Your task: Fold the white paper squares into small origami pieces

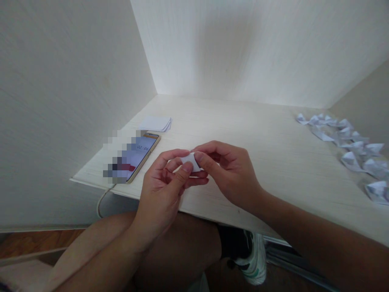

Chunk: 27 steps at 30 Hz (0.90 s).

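A small folded piece of white paper is held between both hands, above the front part of the white desk. My left hand pinches its left side, the thumb lying on top and the fingers behind. From the right, my right hand grips the paper's other edge between thumb and fingers. Part of the paper is hidden by the thumbs. Along the right side of the desk sit several folded paper boats, white and loosely grouped.
A phone with a lit timer screen lies left of my hands, its cable hanging over the desk's front edge. Behind it rests a stack of white paper sheets. Pale walls bound the desk at the back and sides.
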Each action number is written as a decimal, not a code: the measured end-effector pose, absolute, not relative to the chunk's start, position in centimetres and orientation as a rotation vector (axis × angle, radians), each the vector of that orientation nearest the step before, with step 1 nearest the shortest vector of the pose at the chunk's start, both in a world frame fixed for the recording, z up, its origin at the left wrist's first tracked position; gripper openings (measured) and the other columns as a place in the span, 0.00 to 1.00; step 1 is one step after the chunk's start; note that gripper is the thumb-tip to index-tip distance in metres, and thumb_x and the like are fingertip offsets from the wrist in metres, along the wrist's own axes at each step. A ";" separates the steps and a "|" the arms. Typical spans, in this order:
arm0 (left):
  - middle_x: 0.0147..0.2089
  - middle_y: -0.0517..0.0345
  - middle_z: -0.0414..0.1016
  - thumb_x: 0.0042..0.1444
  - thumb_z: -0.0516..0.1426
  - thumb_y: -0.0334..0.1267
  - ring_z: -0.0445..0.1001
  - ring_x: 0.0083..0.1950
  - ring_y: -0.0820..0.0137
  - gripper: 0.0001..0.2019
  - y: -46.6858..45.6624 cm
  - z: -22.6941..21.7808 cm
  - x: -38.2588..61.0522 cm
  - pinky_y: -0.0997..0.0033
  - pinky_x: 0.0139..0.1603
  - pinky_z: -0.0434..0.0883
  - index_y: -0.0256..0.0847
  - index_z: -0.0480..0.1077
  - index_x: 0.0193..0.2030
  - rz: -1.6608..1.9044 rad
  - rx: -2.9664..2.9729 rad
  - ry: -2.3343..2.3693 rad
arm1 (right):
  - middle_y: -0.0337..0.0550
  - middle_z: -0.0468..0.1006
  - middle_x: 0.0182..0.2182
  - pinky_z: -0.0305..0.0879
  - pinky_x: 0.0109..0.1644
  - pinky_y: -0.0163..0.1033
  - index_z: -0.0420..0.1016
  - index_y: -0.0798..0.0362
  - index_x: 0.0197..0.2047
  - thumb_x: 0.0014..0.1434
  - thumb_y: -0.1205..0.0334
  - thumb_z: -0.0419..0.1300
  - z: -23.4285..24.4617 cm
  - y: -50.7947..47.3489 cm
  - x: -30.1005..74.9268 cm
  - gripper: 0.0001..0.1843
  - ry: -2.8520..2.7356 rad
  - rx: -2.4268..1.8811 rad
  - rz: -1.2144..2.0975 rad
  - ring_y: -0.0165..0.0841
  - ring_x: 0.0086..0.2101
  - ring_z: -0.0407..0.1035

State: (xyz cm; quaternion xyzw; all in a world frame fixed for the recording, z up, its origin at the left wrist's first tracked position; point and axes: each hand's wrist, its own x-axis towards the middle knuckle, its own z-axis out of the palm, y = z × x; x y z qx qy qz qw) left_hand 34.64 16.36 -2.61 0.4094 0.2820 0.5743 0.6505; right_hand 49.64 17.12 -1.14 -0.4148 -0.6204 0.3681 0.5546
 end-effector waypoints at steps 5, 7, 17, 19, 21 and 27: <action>0.34 0.59 0.81 0.56 0.70 0.34 0.82 0.30 0.70 0.09 16.2 -2.4 34.2 0.71 0.34 0.82 0.42 0.80 0.43 1.437 1.156 0.812 | 0.42 0.85 0.35 0.77 0.39 0.38 0.82 0.53 0.39 0.61 0.58 0.69 -1.0 17.0 49.6 0.07 -1.513 -0.886 0.892 0.31 0.35 0.78; 0.30 0.61 0.78 0.54 0.71 0.31 0.80 0.28 0.72 0.11 16.1 -2.3 34.1 0.74 0.32 0.80 0.42 0.81 0.44 1.483 1.201 0.820 | 0.42 0.84 0.36 0.77 0.41 0.39 0.81 0.52 0.39 0.60 0.61 0.70 -1.1 17.0 49.6 0.05 -1.526 -0.895 0.847 0.32 0.37 0.78; 0.34 0.61 0.82 0.56 0.69 0.29 0.82 0.32 0.70 0.17 16.5 -2.1 33.9 0.72 0.39 0.81 0.46 0.77 0.51 1.462 1.293 0.819 | 0.42 0.81 0.36 0.79 0.38 0.41 0.82 0.52 0.34 0.59 0.56 0.73 -1.3 17.4 49.8 0.09 -1.422 -0.840 1.033 0.33 0.35 0.77; 0.35 0.60 0.83 0.57 0.69 0.30 0.83 0.33 0.69 0.17 16.7 -2.1 33.7 0.71 0.40 0.81 0.46 0.76 0.52 1.436 1.316 0.827 | 0.41 0.81 0.35 0.79 0.38 0.41 0.81 0.52 0.33 0.58 0.53 0.73 -1.3 17.4 49.8 0.11 -1.408 -0.837 1.054 0.32 0.34 0.77; 0.34 0.61 0.83 0.59 0.68 0.31 0.83 0.34 0.69 0.15 16.8 -2.1 33.4 0.71 0.40 0.80 0.45 0.75 0.52 1.402 1.364 0.846 | 0.41 0.82 0.35 0.78 0.39 0.41 0.81 0.52 0.33 0.58 0.51 0.73 -1.2 17.4 49.8 0.13 -1.422 -0.855 1.035 0.32 0.34 0.77; 0.31 0.62 0.80 0.61 0.66 0.34 0.83 0.32 0.70 0.16 17.5 -1.8 32.3 0.74 0.36 0.80 0.43 0.73 0.55 1.222 1.517 0.908 | 0.42 0.83 0.31 0.72 0.40 0.40 0.82 0.52 0.33 0.61 0.56 0.70 -1.0 17.7 50.2 0.09 -1.656 -1.026 0.842 0.32 0.33 0.76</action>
